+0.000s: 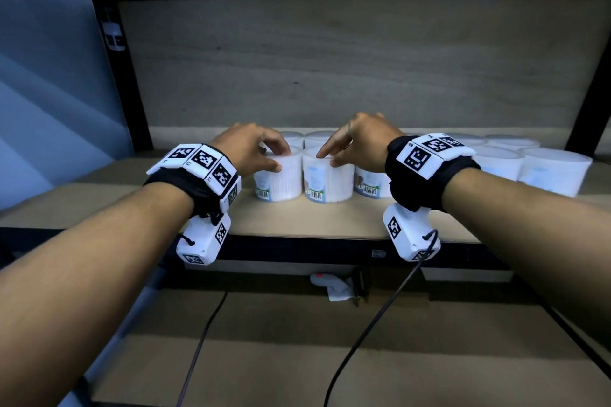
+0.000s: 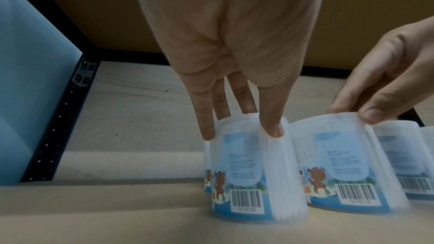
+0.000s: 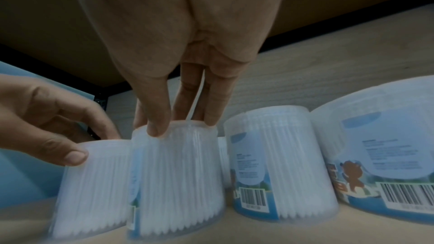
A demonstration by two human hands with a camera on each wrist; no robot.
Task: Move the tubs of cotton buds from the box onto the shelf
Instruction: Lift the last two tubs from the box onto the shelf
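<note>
Two clear tubs of cotton buds with blue bear labels stand side by side near the front of the wooden shelf [image 1: 297, 218]. My left hand [image 1: 264, 150] grips the lid rim of the left tub [image 1: 279, 180] from above, thumb and fingertips [image 2: 272, 129] curled over the tub [image 2: 246, 173]. My right hand [image 1: 334, 152] holds the top of the neighbouring tub [image 1: 327, 180] the same way, its fingertips [image 3: 159, 127] on the rim of that tub [image 3: 178, 183]. Both tubs rest on the shelf and nearly touch.
More tubs [image 1: 496, 165] line the shelf to the right, and a back row [image 1: 317, 139] stands behind. A black upright post [image 1: 122, 76] and a blue wall bound the left side. The shelf above hangs low. Cables [image 1: 380, 307] dangle over a lower board.
</note>
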